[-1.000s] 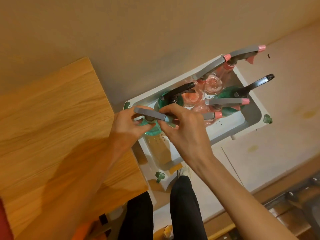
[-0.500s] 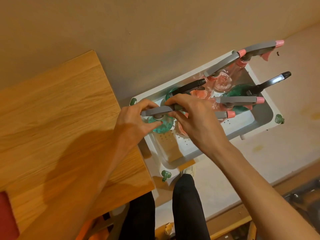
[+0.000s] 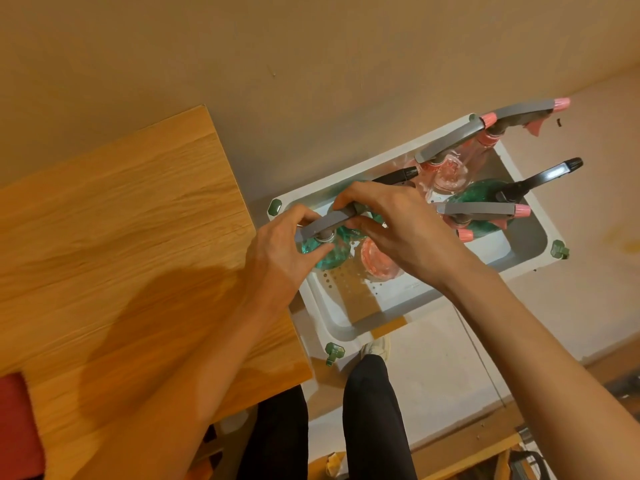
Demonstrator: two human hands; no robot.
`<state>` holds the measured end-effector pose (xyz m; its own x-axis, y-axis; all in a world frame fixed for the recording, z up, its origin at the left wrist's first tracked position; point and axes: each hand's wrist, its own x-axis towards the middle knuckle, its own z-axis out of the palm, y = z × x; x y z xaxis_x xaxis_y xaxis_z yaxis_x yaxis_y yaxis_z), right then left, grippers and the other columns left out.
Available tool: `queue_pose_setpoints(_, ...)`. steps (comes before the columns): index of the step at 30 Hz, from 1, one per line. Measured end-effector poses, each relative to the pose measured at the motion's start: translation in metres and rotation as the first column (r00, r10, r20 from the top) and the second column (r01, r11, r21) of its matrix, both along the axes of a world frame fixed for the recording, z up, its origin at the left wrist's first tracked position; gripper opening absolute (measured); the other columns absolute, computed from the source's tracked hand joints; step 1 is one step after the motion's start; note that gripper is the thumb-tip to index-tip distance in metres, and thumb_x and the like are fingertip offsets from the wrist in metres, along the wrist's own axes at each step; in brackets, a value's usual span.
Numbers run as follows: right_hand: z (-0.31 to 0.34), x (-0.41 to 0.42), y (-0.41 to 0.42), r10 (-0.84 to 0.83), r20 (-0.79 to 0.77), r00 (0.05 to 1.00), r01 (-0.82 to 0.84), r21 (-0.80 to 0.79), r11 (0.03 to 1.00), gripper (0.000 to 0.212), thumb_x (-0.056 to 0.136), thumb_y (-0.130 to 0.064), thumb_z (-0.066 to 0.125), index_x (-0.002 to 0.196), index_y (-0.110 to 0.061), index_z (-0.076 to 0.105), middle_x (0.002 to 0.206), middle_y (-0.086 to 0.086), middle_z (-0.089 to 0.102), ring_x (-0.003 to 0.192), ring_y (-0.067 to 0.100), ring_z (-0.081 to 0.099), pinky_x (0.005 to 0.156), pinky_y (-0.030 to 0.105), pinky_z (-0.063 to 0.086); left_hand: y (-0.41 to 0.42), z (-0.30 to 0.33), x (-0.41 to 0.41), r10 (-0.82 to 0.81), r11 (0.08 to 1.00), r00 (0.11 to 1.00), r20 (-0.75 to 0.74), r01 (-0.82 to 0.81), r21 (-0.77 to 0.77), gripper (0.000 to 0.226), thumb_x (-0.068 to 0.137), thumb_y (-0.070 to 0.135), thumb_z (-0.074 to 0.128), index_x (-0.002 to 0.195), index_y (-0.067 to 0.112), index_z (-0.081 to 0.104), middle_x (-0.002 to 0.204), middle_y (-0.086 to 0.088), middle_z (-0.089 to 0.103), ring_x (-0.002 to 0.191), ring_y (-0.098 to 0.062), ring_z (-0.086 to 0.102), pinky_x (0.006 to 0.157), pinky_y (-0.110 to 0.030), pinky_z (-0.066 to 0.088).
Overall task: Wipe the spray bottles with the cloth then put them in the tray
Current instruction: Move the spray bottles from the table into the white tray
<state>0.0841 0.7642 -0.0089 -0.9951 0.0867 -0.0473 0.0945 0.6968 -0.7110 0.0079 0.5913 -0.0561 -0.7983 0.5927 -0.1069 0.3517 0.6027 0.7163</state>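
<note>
Since a second ago the teal spray bottle [image 3: 325,249] has come lower into the white tray [image 3: 346,329], and both of my hands have followed it down toward the tray's near-left corner. My left hand [image 3: 287,251] now cups the bottle's shoulder and neck, fingers curled round it in a closed grip. My right hand [image 3: 391,226] pinches the grey trigger head [image 3: 329,223] from above, so that grip is closed on the same bottle. The bottle stands roughly upright, just beside a pink bottle [image 3: 377,259] whose top is hidden under my right hand. Farther back in the tray stand more bottles: a dark green one [image 3: 485,199] with a black sprayer, and pink ones with grey heads, one nozzle [image 3: 519,211] pointing right. I cannot see the cloth anywhere in this view. The wooden desk [image 3: 121,237] lies to the left, with the tray beside it and lower.

I judge this to be the placing step, nearly finished. To do it well I should settle the base flat on the perforated floor, turn the head so it clears its neighbours, then release the top first and the body last, so that nothing tips.
</note>
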Motion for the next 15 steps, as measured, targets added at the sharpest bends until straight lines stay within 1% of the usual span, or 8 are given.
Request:
queue_pose_setpoints(2,-0.001,0.001,-0.001,-0.028,0.014,1.000,0.028,-0.017,0.999,0.017,0.094,-0.006,0.066,0.109,-0.012,0.066,0.104,0.001,0.068,0.093,0.014,0.062,0.081,0.031,0.053,0.000,0.000,0.000,-0.014,1.000,1.000,0.001,0.014,-0.015,0.033,0.079,0.024,0.087,0.104,0.023,0.064,0.094,0.018,0.063,0.092,-0.009,0.062,0.074,-0.014,0.048)
queue_pose_setpoints(3,0.000,0.001,-0.002,-0.044,0.030,0.999,0.045,-0.029,0.999,0.018,0.094,-0.008,0.067,0.111,-0.013,0.067,0.106,0.000,0.068,0.096,0.013,0.062,0.084,0.029,0.053,0.000,0.000,-0.001,-0.022,0.999,1.000,0.009,0.022,-0.027,0.035,0.079,0.022,0.087,0.107,0.020,0.065,0.098,0.016,0.064,0.094,-0.009,0.063,0.077,-0.016,0.049)
queue_pose_setpoints(5,0.003,0.001,-0.001,-0.067,0.062,0.996,0.070,-0.051,0.996,0.020,0.094,-0.012,0.068,0.114,-0.014,0.068,0.110,-0.001,0.069,0.099,0.011,0.062,0.088,0.025,0.052,-0.001,0.003,-0.002,-0.047,0.998,0.998,0.040,0.049,-0.040,0.042,0.079,0.016,0.087,0.115,0.019,0.066,0.108,0.010,0.067,0.103,-0.011,0.064,0.087,-0.026,0.054)
queue_pose_setpoints(6,0.005,0.001,-0.001,-0.077,0.073,0.994,0.082,-0.064,0.995,0.022,0.094,-0.014,0.069,0.116,-0.014,0.068,0.111,-0.003,0.069,0.099,0.009,0.061,0.088,0.020,0.050,-0.004,0.005,-0.003,-0.061,0.997,0.997,0.052,0.064,-0.041,0.048,0.079,0.012,0.086,0.122,0.019,0.066,0.116,0.007,0.068,0.109,-0.011,0.063,0.093,-0.030,0.054)
queue_pose_setpoints(9,0.015,0.001,0.001,-0.124,0.097,0.988,0.135,-0.111,0.985,0.026,0.094,-0.018,0.069,0.121,-0.015,0.069,0.111,-0.010,0.064,0.098,0.002,0.059,0.082,0.003,0.045,-0.018,0.011,0.002,-0.059,0.997,0.997,0.043,0.061,-0.040,0.058,0.085,0.005,0.078,0.137,0.025,0.059,0.132,0.010,0.061,0.123,-0.012,0.056,0.103,-0.032,0.048)
queue_pose_setpoints(11,0.023,0.000,0.003,-0.171,0.095,0.981,0.182,-0.120,0.976,0.027,0.095,-0.020,0.068,0.122,-0.016,0.069,0.110,-0.012,0.064,0.095,0.002,0.060,0.075,0.003,0.046,-0.029,0.017,0.008,-0.014,1.000,1.000,0.003,0.014,-0.026,0.053,0.091,0.008,0.072,0.138,0.026,0.057,0.132,0.014,0.056,0.126,-0.010,0.053,0.104,-0.031,0.044)
queue_pose_setpoints(13,0.034,-0.002,0.005,-0.205,0.078,0.976,0.214,-0.128,0.968,0.024,0.096,-0.020,0.066,0.119,-0.017,0.071,0.107,-0.013,0.065,0.089,-0.001,0.061,0.074,0.001,0.045,-0.039,0.025,0.014,0.049,0.999,0.999,-0.020,-0.050,-0.018,0.049,0.093,0.009,0.069,0.138,0.023,0.058,0.134,0.010,0.057,0.126,-0.011,0.053,0.105,-0.032,0.043)
queue_pose_setpoints(15,0.044,-0.007,0.003,-0.195,0.068,0.979,0.202,-0.136,0.970,0.021,0.097,-0.021,0.065,0.117,-0.019,0.072,0.106,-0.014,0.066,0.083,-0.004,0.061,0.073,0.000,0.044,-0.050,0.033,0.018,0.101,0.995,0.994,-0.032,-0.101,-0.016,0.047,0.093,0.010,0.067,0.138,0.022,0.057,0.133,0.011,0.055,0.125,-0.007,0.051,0.106,-0.027,0.041)
